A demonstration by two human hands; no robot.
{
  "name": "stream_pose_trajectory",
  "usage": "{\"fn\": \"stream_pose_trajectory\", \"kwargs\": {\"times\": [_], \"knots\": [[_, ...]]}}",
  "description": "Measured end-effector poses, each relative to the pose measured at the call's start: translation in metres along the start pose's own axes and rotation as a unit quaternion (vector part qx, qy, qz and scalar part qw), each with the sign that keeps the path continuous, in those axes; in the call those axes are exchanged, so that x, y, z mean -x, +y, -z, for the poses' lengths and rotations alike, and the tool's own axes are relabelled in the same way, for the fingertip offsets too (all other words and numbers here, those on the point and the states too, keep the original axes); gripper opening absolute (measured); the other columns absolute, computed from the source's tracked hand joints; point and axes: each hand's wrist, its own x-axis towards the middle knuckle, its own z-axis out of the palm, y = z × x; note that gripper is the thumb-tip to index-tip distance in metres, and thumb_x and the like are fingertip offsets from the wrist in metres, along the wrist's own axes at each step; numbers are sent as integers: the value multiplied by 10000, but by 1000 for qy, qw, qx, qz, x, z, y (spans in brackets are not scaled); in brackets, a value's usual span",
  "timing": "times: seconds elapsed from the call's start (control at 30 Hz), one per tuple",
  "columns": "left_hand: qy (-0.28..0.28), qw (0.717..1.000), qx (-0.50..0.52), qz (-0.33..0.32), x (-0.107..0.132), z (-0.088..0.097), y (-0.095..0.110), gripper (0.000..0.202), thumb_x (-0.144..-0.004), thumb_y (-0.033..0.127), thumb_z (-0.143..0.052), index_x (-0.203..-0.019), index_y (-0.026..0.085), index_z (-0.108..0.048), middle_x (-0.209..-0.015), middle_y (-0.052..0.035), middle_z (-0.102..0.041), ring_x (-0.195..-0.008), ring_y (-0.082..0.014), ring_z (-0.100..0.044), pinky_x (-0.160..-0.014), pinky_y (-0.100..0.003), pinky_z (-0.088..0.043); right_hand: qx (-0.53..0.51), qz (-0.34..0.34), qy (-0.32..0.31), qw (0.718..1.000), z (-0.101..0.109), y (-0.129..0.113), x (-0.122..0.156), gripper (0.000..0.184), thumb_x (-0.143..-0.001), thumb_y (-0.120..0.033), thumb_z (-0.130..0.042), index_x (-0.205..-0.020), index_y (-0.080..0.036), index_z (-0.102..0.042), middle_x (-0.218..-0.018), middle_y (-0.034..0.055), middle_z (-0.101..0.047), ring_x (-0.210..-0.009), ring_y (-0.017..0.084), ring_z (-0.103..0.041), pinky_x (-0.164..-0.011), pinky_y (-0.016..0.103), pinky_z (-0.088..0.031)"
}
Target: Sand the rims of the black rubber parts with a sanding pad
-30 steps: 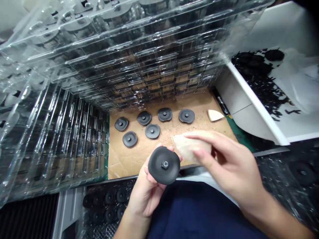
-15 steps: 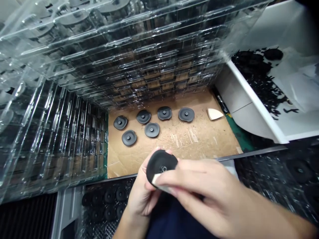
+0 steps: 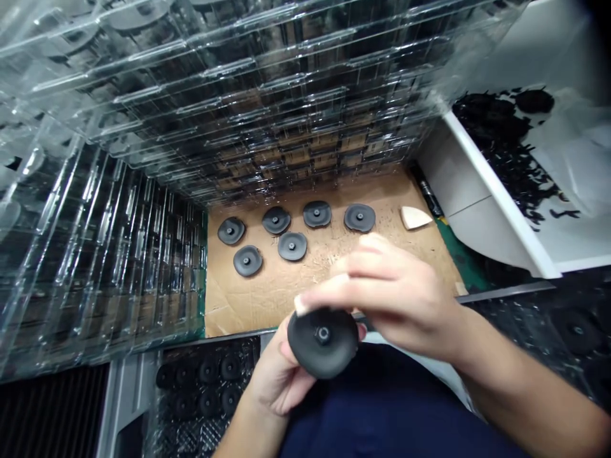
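A black disc, round with a small raised hub at its middle, sits in my left hand, whose fingers wrap its edge from below and the left. My right hand is over the disc's upper rim. Between its fingertips a small white piece peeks out and touches or nearly touches that rim; most of it is hidden by the fingers. Beyond my hands, several similar dark discs lie hub-up on a cardboard sheet. At the sheet's right end lies a pale wedge-shaped piece.
Clear plastic trays stack high behind and on the left. On the right stands a white bin with black scraps in it. A tray of black discs lies below left. A dark marker-like stick rests beside the bin.
My right hand has moved up from the disc's lower edge to its upper rim. The disc has turned and tilted in my left hand and moved slightly right and down.
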Motion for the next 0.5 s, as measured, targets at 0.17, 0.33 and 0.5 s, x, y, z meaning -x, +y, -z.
{"fn": "stream_pose_trajectory", "kwargs": {"times": [0.17,0.33,0.5], "knots": [[-44,997,65,24,1,2,5,398,-642,253,-777,-1024,268,-666,-1059,-18,-706,-967,-223,-665,-825,-277,-540,2,-235,63,970,-35,25,47,246,-903,-144,-466,-1085,-192,-625,-954,48,-679,-856,148,-596,-748,282,-474],[-45,997,64,19,-1,4,6,401,-601,286,-800,-983,244,-686,-1032,-31,-707,-940,-228,-674,-809,-283,-549,5,-268,-6,963,-66,46,85,239,-883,-173,-464,-993,-200,-674,-782,39,-691,-728,171,-624,-688,315,-512],[-52,997,49,20,-2,1,0,455,-590,330,-802,-1017,230,-678,-1046,-50,-701,-935,-247,-674,-817,-302,-540,33,-279,91,955,-22,12,51,254,-910,-203,-456,-1106,-229,-616,-999,50,-682,-847,171,-614,-731,305,-492]]}}
